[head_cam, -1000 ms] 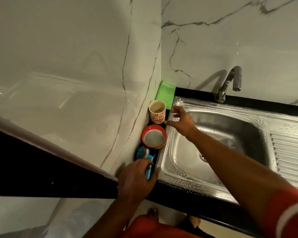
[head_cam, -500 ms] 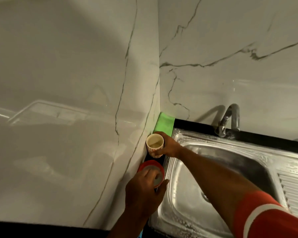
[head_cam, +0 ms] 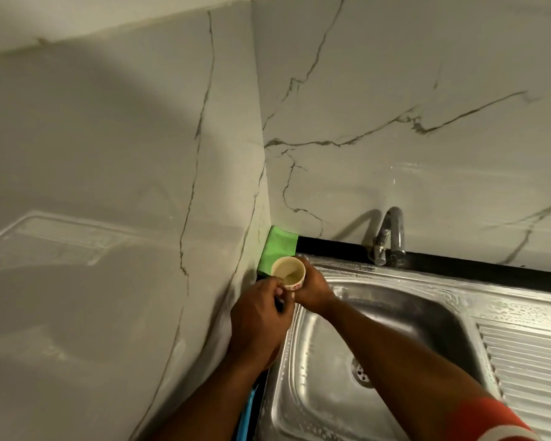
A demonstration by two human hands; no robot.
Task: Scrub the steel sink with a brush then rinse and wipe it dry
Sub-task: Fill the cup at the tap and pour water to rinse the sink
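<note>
The wet steel sink fills the lower right, with its drain near the middle. A small patterned cup holding pale liquid stands at the sink's back left corner. My right hand grips the cup from its right side. My left hand is curled just in front of the cup, its fingertips at the cup's base; what it holds is hidden. A strip of the blue brush shows below my left forearm. The red bowl is out of sight under my left hand.
A folded green cloth lies in the corner behind the cup. The steel tap stands on the black ledge behind the sink. A ribbed drainboard adjoins the basin on the right. Marble walls close in the left and back.
My right hand reached the cup and closed round it. My left hand left the blue brush, passed over the red bowl and came up to the cup. The view tilted upward.
</note>
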